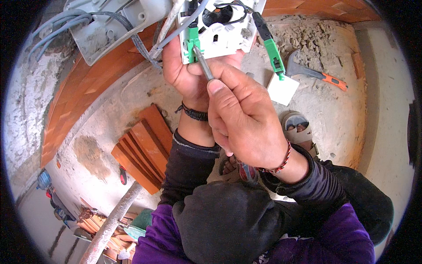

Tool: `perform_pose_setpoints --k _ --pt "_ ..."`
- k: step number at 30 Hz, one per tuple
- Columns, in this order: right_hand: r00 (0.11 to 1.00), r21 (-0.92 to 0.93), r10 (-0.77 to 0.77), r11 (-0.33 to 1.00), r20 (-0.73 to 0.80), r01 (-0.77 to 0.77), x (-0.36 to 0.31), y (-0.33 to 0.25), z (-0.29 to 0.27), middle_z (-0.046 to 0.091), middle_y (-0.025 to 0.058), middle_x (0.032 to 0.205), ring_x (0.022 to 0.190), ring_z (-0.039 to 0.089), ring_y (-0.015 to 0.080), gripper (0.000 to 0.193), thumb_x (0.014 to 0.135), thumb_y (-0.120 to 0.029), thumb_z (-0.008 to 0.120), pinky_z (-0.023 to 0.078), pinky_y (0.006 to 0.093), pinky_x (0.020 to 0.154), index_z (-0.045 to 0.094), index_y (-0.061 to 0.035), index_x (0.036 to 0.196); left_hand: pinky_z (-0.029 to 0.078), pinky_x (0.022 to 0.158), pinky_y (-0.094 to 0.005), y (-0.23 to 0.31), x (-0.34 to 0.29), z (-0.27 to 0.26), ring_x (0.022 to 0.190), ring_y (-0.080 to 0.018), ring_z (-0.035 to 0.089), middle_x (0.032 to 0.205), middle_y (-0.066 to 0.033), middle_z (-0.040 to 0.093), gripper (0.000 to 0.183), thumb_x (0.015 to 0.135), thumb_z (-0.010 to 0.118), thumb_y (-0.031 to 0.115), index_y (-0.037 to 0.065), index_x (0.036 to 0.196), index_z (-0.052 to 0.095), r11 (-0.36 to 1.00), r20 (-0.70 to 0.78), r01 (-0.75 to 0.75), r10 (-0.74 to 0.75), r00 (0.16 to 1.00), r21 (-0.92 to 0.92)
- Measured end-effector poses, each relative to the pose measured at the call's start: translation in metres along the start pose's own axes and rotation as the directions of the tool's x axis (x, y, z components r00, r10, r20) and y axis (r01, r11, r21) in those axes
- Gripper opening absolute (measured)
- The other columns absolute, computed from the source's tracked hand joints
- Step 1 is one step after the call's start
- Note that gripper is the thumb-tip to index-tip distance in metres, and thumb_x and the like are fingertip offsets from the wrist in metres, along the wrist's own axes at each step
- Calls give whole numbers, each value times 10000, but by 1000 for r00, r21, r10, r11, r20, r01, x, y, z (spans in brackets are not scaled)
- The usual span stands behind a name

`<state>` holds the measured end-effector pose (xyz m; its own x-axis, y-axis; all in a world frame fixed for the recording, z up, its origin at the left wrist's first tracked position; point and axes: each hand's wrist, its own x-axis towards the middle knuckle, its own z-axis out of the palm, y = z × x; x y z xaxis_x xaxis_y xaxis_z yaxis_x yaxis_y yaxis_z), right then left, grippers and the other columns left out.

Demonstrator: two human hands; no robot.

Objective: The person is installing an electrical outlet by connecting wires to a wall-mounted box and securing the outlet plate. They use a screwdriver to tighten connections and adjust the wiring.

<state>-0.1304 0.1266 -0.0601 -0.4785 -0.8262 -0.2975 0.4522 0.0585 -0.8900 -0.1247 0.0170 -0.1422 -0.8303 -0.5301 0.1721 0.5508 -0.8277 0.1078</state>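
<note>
My left hand (184, 79) holds a white wall-box fitting (224, 39) from behind, its fingers wrapped around the lower edge. A green fibre connector (191, 40) sits along the fitting's left side. In my right hand (250, 119) is a screwdriver (205, 66), its metal shaft pinched between thumb and forefinger. The tip touches or nearly touches the lower end of the green connector. A second green connector (273, 55) with a black sleeve hangs to the right of the fitting on its black cable.
A white housing (116, 35) with grey cables (66, 20) hangs at upper left. On the floor lie a hammer (318, 75) with an orange grip, a white square plate (283, 91) and stacked reddish-brown tiles (145, 149). Rubble (307, 39) lies beyond. A pole (110, 226) slants at lower left.
</note>
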Motion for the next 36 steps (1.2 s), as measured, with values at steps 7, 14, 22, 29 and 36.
perform_pose_setpoints --k 7,14,22,29,36 --pt "999 36 -20 999 -33 21 0 8 8 437 -12 552 398 367 71 342 1067 -183 384 319 214 379 479 -16 1349 329 1087 -545 -5 -5 20 1257 -274 502 1326 -64 582 623 873 541 533 106 1326 557 902 -207 -49 151 966 428" --pt "998 52 -42 998 -53 45 -1 9 12 430 -25 534 369 345 46 391 1072 -183 373 300 201 354 428 16 1404 360 1061 -516 -3 -4 20 1224 -268 524 1298 -71 594 604 881 536 519 93 1309 564 863 -181 -68 181 967 500" --pt "996 40 -56 997 -64 59 0 9 15 423 -29 530 371 346 46 376 1073 -187 375 301 200 357 451 3 1388 396 1032 -482 -2 -4 21 1187 -260 548 1266 -78 608 583 890 530 503 79 1289 572 847 -165 -87 201 966 525" --pt "996 38 -55 998 -67 57 0 8 16 417 -33 529 376 347 46 364 1073 -189 379 305 200 361 467 -13 1378 427 1006 -452 -2 -8 20 1154 -254 570 1238 -85 620 566 898 524 488 67 1271 579 820 -142 -127 245 959 558" --pt "998 38 -23 999 -55 25 0 6 13 411 -37 528 381 348 46 352 1073 -192 383 308 200 366 482 -28 1369 459 980 -423 -1 -11 14 1121 -247 592 1211 -92 633 550 906 519 474 54 1254 587 792 -128 -168 296 947 587"
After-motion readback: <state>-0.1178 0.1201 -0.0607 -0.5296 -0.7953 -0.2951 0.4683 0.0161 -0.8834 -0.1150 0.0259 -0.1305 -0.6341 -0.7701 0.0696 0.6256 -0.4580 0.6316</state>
